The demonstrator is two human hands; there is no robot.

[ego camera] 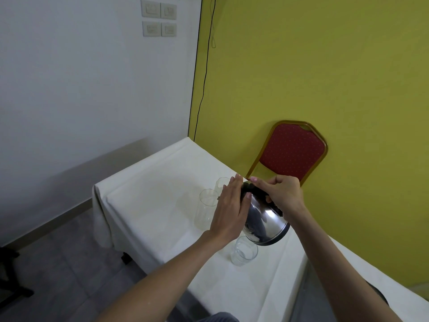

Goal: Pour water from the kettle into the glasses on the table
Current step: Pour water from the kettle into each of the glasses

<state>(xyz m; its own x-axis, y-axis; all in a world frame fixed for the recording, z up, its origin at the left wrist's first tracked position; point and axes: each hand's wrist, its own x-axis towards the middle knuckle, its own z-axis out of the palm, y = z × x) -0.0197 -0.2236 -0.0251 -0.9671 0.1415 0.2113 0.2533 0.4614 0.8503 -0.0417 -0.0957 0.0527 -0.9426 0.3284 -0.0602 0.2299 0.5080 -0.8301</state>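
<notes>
A shiny steel kettle (267, 221) with a black lid and handle hangs tilted over the white-clothed table (162, 205), its spout side leaning left toward a tall ribbed glass (205, 211). My right hand (282, 196) grips the black handle. My left hand (231, 205) lies flat, fingers straight, against the kettle's lid and upper side, hiding the spout. A second tall glass (221, 183) stands just behind, partly hidden by my left fingers. Below the kettle's base, a short clear glass (243, 251) holds a little water. No stream of water is visible.
A red padded chair (292, 152) with a gold frame stands against the yellow wall behind the table. The table's left edge drops to a grey tiled floor (58, 263). A dark furniture leg (11, 280) shows at far left.
</notes>
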